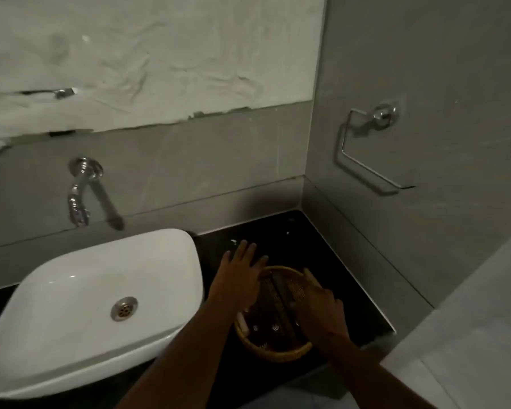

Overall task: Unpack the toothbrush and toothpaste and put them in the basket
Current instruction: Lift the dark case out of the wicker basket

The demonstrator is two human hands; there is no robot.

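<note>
A round woven basket stands on the black counter to the right of the basin. Inside it lie long dark packages, side by side, and a pale cylindrical end shows at the left inner wall. My left hand lies flat with fingers spread against the basket's left rim and holds nothing. My right hand reaches over the right side of the basket, fingers curled down onto the rightmost dark package. The dim light hides whether it grips the package.
A white countertop basin with a metal drain sits at the left, under a chrome wall tap. A chrome paper holder hangs on the right wall. The black counter meets both walls in the corner behind the basket.
</note>
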